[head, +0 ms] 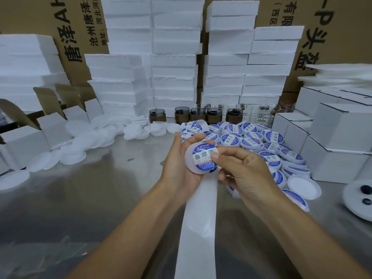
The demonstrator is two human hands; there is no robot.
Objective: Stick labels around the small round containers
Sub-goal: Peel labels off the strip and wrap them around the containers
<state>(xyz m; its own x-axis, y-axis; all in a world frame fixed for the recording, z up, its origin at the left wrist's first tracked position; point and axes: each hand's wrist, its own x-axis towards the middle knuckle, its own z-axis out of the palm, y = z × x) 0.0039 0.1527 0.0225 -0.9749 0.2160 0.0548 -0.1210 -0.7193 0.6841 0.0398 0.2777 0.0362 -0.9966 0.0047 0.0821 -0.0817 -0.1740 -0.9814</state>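
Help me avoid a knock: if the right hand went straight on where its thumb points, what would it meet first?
The round container in the left hand; the thumb of the right hand seems to touch its label, though depth is unclear.

Free passage: bare steel surface [80,198] at near left. Obstacles: loose white lids [84,143] along the left edge, heaped labelled containers [261,141] and white cartons [332,141] at right, foam stacks [173,77] behind, 1 backing strip [199,218] running down the centre.
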